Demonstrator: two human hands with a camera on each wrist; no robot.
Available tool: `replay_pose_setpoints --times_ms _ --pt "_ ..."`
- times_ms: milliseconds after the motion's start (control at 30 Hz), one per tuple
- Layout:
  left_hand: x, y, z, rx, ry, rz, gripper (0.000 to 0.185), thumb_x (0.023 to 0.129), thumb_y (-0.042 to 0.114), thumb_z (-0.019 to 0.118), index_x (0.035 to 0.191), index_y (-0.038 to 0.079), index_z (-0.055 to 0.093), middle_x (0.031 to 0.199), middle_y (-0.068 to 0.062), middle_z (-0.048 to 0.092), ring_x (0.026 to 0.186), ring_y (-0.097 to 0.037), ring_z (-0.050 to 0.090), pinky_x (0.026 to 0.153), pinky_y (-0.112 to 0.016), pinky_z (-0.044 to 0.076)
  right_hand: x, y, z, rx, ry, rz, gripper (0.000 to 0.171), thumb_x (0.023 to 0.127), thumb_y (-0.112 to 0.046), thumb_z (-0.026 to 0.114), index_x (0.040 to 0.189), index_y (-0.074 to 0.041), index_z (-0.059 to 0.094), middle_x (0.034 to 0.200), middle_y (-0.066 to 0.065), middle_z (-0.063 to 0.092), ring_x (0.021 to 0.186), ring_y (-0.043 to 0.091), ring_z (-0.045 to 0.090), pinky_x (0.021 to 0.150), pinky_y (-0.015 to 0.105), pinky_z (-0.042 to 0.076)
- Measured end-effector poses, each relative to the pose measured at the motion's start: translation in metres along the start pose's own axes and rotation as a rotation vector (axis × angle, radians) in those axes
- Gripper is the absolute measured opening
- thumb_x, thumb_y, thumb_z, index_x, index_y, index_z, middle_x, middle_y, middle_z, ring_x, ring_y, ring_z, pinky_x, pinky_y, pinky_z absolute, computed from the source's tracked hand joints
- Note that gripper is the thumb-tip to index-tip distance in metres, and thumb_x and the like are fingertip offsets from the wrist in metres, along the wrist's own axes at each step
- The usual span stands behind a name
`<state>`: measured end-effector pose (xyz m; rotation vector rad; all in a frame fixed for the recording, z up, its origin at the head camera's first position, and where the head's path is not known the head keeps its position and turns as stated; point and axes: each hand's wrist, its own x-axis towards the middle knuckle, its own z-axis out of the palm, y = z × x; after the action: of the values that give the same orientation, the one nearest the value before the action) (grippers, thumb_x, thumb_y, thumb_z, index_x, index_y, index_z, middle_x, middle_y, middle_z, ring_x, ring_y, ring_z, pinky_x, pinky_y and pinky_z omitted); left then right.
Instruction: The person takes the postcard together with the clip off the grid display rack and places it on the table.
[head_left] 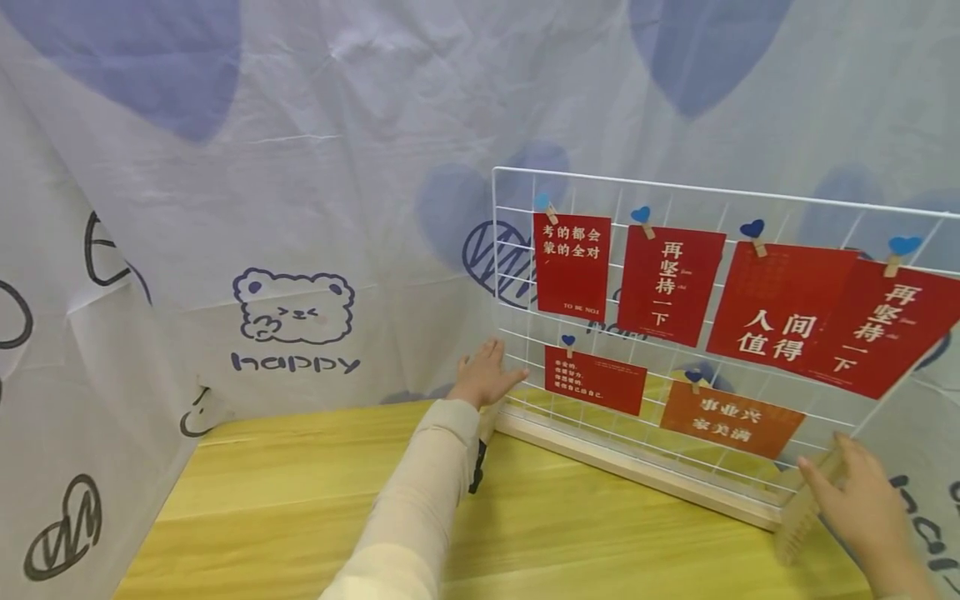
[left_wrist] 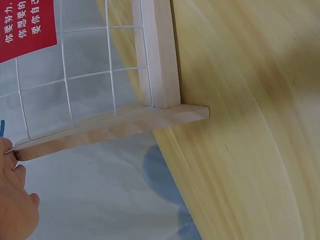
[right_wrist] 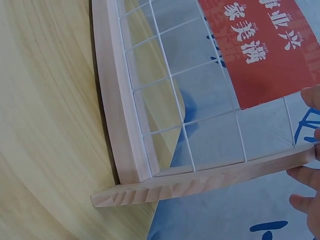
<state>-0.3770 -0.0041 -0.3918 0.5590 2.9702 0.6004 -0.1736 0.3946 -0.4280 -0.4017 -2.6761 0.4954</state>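
A white wire grid panel point(head_left: 675, 185) stands on a pale wooden base point(head_left: 637, 471) on the table. Several red cards point(head_left: 572, 265) with white characters hang on it from blue heart pegs point(head_left: 641, 216). My left hand point(head_left: 491, 367) reaches to the panel's left end, fingers straight, and touches the far tip of the cross foot point(left_wrist: 115, 127); in the left wrist view the left hand point(left_wrist: 15, 205) shows at the lower left. My right hand point(head_left: 832, 471) grips the cross foot point(right_wrist: 200, 182) at the right end. The right hand's fingers point(right_wrist: 305, 175) lie above and below the wood.
The yellow wooden table point(head_left: 300, 500) stretches to the left and front of the panel. A white cloth backdrop point(head_left: 292, 317), printed with a bear, "happy" and blue blobs, hangs close behind and at both sides. A black strap point(head_left: 475, 467) sits on my left sleeve.
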Motion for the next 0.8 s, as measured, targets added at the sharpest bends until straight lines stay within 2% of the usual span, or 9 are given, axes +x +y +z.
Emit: replay_pose_setpoints --times_ms 167,333,400,633,800 --pt "0.001 -0.002 0.000 0.017 0.023 0.015 0.076 0.083 0.056 0.038 0.136 0.004 0.021 0.141 -0.010 0.018 0.128 -0.023 0.014 0.100 -0.049 0.009 0.009 0.018 0.010 -0.005 0.000 0.006 0.069 0.088 -0.040 0.041 0.127 0.014 0.022 0.120 0.038 0.027 0.105 0.053 0.027 0.080 0.064 0.022" --pt "-0.001 0.000 -0.003 0.035 0.016 0.007 0.069 0.086 0.049 0.039 0.135 0.004 0.024 0.140 -0.009 0.020 0.128 -0.021 0.016 0.101 -0.045 0.009 0.017 0.040 0.024 -0.040 -0.011 0.039 0.073 0.087 -0.048 0.039 0.129 0.010 0.022 0.123 0.036 0.029 0.102 0.053 0.031 0.080 0.064 0.024" --pt "0.000 0.000 -0.001 0.034 0.017 0.011 0.067 0.087 0.048 0.039 0.135 0.005 0.024 0.140 -0.009 0.021 0.127 -0.021 0.017 0.101 -0.045 0.010 0.015 0.036 0.021 -0.026 -0.020 0.051 0.072 0.087 -0.047 0.039 0.130 0.009 0.022 0.122 0.036 0.030 0.102 0.053 0.032 0.080 0.064 0.024" --pt "0.001 -0.002 0.001 0.015 0.039 0.013 0.065 0.087 0.047 0.037 0.135 0.004 0.025 0.139 -0.009 0.023 0.127 -0.023 0.019 0.100 -0.045 0.013 0.001 0.000 -0.003 0.075 -0.009 0.025 0.063 0.089 -0.035 0.041 0.127 0.012 0.023 0.123 0.037 0.026 0.106 0.054 0.027 0.084 0.062 0.022" --pt "0.000 -0.001 0.002 -0.020 0.046 0.014 0.065 0.087 0.046 0.037 0.135 0.004 0.024 0.139 -0.009 0.021 0.127 -0.023 0.019 0.100 -0.046 0.013 -0.001 -0.005 -0.007 0.088 -0.007 0.020 0.062 0.089 -0.033 0.041 0.127 0.013 0.024 0.121 0.038 0.028 0.105 0.054 0.028 0.082 0.063 0.023"
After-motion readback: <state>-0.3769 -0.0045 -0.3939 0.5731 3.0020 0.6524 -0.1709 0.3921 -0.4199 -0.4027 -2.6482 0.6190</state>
